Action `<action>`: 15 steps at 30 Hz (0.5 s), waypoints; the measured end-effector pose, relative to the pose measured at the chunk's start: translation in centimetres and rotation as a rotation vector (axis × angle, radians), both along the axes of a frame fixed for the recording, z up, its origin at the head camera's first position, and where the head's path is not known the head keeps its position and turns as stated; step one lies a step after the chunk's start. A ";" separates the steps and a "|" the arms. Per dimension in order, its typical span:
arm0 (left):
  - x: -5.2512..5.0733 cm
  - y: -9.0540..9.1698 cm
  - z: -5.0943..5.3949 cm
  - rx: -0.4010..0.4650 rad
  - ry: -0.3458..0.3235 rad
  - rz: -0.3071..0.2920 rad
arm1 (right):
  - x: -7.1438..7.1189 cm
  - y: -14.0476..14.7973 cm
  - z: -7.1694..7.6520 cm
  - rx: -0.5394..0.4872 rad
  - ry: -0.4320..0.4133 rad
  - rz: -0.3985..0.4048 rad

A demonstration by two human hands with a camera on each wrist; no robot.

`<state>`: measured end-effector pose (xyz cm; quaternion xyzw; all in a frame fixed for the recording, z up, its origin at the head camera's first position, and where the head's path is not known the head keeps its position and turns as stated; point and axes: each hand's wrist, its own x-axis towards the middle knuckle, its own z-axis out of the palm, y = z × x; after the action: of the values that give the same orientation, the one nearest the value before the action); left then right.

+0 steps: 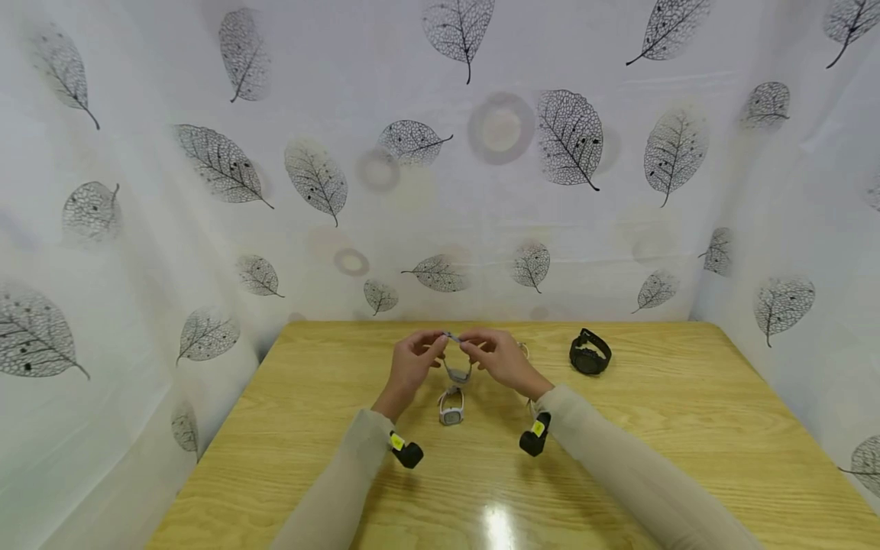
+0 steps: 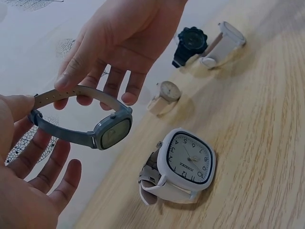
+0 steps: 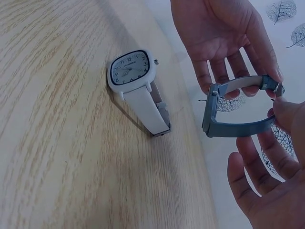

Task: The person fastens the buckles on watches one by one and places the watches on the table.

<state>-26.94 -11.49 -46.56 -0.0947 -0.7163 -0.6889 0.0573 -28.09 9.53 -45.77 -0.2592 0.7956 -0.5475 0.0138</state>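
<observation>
A blue-grey wristwatch [image 1: 458,375] hangs between the two hands above the table, its strap bent into a loop with the case lowest. My left hand [image 1: 410,365] pinches the strap close to the buckle with thumb and forefinger. On the other side, my right hand [image 1: 506,359] pinches the strap by its punched holes. The other fingers of both hands are spread. In the left wrist view the dial [image 2: 116,133] is seen; whether the buckle is fastened I cannot tell. Nearer me, a white square-faced watch [image 1: 451,416] rests on the table, strap looped, touched by neither hand.
A chunky black watch [image 1: 589,362] lies on the right of the wooden table [image 1: 309,458]. The left wrist view also has a small round watch with a pale strap [image 2: 169,91] and another white watch [image 2: 232,33]. A leaf-print curtain [image 1: 440,206] stands behind the table.
</observation>
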 end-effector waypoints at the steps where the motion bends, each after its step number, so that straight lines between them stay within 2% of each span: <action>1: 0.0 0.0 0.0 0.004 0.001 -0.003 | 0.0 0.0 0.0 -0.002 -0.001 0.001; 9: 0.2 0.1 -0.2 0.025 -0.023 -0.029 | 0.5 -0.2 0.1 0.006 -0.021 -0.005; 15: 0.4 0.3 -0.1 0.003 -0.030 -0.040 | 0.6 -0.3 0.1 0.000 -0.013 0.001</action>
<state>-26.57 -11.20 -46.63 -0.0985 -0.7139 -0.6925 0.0327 -27.53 9.18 -45.63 -0.2561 0.7954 -0.5489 0.0192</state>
